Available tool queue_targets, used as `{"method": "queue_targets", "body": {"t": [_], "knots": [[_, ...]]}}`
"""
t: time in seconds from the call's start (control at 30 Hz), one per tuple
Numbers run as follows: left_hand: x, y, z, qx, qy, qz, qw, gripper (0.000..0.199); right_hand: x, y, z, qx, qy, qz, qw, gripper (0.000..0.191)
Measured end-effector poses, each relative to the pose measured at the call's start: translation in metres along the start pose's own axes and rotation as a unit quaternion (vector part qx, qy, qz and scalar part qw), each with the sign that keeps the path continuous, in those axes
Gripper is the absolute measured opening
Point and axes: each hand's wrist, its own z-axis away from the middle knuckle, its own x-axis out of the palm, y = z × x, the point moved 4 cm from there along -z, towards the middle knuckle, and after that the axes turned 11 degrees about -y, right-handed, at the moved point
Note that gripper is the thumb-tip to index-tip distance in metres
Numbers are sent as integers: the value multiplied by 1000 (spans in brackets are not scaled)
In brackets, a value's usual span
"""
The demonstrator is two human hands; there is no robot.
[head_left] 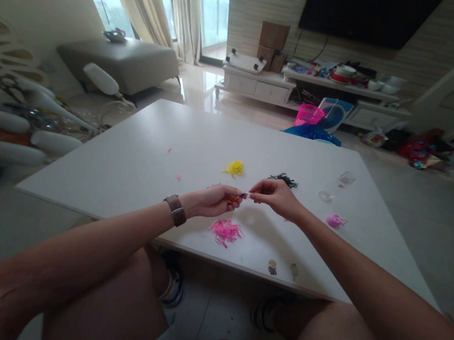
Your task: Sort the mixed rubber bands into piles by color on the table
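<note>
Over the middle of the white table (pixel 122 176), my left hand (pixel 220 200) is closed on a small bundle of rubber bands (pixel 234 199), yellow-orange with some black. Just right of it, the pinched fingertips of my right hand (pixel 274 196) meet the end of the bundle at a thin pale strand, too small to make out fully. Loose pink rubber bands (pixel 226 232) lie in a pile below my left hand. A yellow pile (pixel 234 168) sits beyond it, and a black pile (pixel 284 180) is partly covered by my right hand.
On the table's right side are a pink pouch-like item (pixel 335 221), a clear ring (pixel 326 196) and a clear small container (pixel 346 179). A yellow cartoon sticker (pixel 272 267) lies near the front edge. A pink basket (pixel 309 116) stands behind the table, white-padded stands (pixel 9 153) at left.
</note>
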Motion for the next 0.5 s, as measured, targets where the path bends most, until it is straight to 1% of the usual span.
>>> {"method": "queue_targets", "body": {"t": [0.1,0.13,0.23,0.3,0.37,0.43,0.5], "knots": [[-2,-1,-1,0,-2,0,1000,13,-15,-2,5,11,24,7,1000,28],[-3,-1,-2,-1,-3,-1,1000,13,-22,-2,8,21,22,20,999,28],[-4,-2,-2,-9,-2,-3,1000,14,-46,5,19,75,-23,118,990,24],[-2,-4,-2,-21,-10,-1,1000,16,-65,14,28,123,-53,203,970,22],[-1,-5,-2,-32,-17,2,999,18,-82,24,37,166,-63,262,948,20],[1,-6,-1,-36,-16,-1,999,19,-95,33,43,201,-61,311,927,18],[2,-7,-2,-36,-13,-6,999,20,-103,35,47,222,-32,371,901,12]]}}
